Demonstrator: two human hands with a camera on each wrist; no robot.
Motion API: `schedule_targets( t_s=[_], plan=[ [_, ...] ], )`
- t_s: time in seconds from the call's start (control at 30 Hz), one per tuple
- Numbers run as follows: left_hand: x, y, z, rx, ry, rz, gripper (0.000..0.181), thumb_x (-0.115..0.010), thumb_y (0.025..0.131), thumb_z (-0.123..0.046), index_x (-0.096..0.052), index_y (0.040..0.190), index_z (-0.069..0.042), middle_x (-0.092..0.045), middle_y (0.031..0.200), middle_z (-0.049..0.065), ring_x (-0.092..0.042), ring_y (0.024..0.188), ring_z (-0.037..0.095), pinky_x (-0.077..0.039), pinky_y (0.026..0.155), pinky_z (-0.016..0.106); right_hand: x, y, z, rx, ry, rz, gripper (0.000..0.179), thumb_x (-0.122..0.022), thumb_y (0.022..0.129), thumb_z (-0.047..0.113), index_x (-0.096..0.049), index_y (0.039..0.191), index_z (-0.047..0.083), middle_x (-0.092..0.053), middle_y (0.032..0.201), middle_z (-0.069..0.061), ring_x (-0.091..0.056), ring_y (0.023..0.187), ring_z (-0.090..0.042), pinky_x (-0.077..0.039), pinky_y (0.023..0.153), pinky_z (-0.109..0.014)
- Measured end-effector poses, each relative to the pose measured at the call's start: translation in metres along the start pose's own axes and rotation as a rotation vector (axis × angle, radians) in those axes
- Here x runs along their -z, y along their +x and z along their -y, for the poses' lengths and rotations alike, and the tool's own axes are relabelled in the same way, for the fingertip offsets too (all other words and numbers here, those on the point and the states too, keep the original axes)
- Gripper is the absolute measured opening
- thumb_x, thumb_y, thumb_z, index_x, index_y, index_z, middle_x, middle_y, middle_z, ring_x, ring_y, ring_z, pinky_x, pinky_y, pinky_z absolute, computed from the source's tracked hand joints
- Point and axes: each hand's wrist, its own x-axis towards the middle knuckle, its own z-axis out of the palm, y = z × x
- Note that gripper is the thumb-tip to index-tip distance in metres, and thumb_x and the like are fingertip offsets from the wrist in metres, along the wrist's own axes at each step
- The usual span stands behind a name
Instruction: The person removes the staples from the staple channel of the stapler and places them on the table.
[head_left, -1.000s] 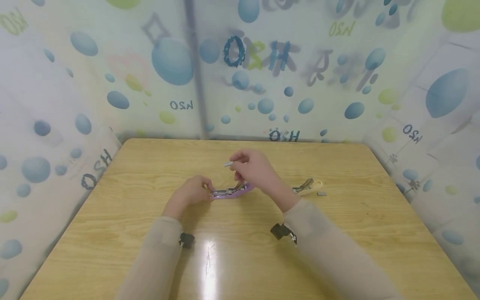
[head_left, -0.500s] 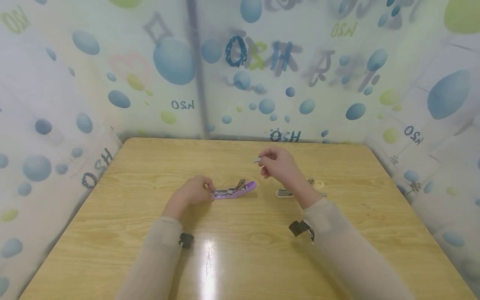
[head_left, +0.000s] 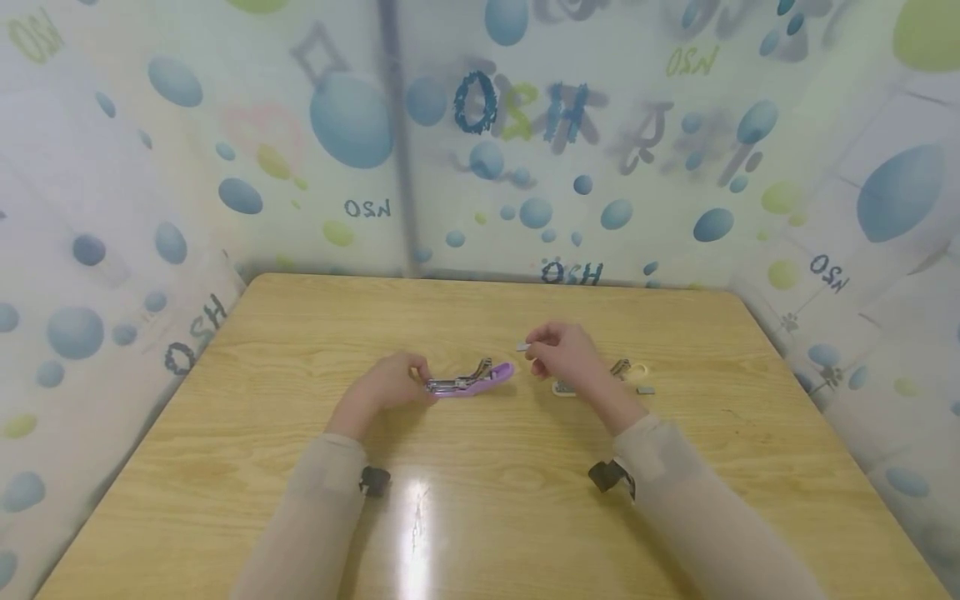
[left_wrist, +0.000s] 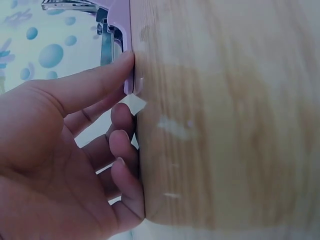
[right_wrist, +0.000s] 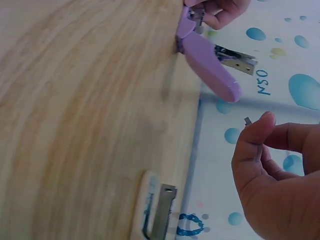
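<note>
A purple stapler (head_left: 495, 379) lies opened out on the table, its metal magazine and a raised metal arm showing. My left hand (head_left: 384, 383) holds its left end between thumb and fingers, and in the left wrist view the thumb (left_wrist: 95, 82) presses on the purple base. Right of that stapler, my right hand (head_left: 568, 353) pinches a small grey strip of staples (head_left: 522, 347) above the table. Only the tip of this strip (right_wrist: 247, 121) shows past the fingers in the right wrist view. Behind the right wrist sits a cream stapler (head_left: 637, 372), partly hidden, also opened out.
Another small grey staple strip (head_left: 645, 391) lies beside the cream stapler. The wooden table (head_left: 480, 517) reaches back to a patterned curtain (head_left: 465, 192) with blue and green spots. Black straps with cameras (head_left: 375, 481) sit on both wrists.
My right hand has drawn away to the right from over the purple stapler, then come down a little nearer, still pinching the staple strip. My left hand keeps its place on the purple stapler.
</note>
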Motion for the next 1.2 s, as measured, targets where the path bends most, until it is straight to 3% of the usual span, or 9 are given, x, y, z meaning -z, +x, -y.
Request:
schedule_targets(
  t_s=[0.5, 0.8, 1.2],
  plan=[
    [0.0, 0.003, 0.002, 0.006, 0.002, 0.005, 0.018, -0.085, 0.093, -0.014, -0.069, 0.098, -0.009, -0.05, 0.077, -0.002, -0.046, 0.073, 0.016, -0.039, 0.068, 0.032, -0.015, -0.007, -0.029, 0.006, -0.264, 0.152, 0.022, -0.065, 0.105, 0.002, -0.071, 0.123, -0.008, -0.077, 0.093, -0.014, -0.072, 0.071, -0.016, -0.065, 0.07, -0.03],
    [0.001, 0.001, 0.001, 0.011, -0.009, 0.011, 0.017, -0.084, 0.094, -0.014, -0.069, 0.098, -0.008, -0.05, 0.076, -0.003, -0.046, 0.073, 0.016, -0.039, 0.068, 0.032, -0.02, -0.01, -0.031, -0.013, -0.297, 0.152, 0.017, -0.063, 0.106, 0.0, -0.071, 0.121, -0.006, -0.074, 0.089, -0.013, -0.073, 0.071, -0.017, -0.065, 0.069, -0.029],
    [0.001, 0.0, 0.0, 0.014, 0.011, 0.006, 0.017, -0.085, 0.094, -0.015, -0.069, 0.098, -0.009, -0.051, 0.078, -0.002, -0.046, 0.074, 0.016, -0.039, 0.069, 0.032, -0.022, -0.011, -0.031, 0.027, -0.359, 0.148, 0.02, -0.062, 0.105, 0.002, -0.067, 0.122, -0.005, -0.075, 0.083, -0.011, -0.074, 0.067, -0.016, -0.066, 0.067, -0.03]
  ],
)
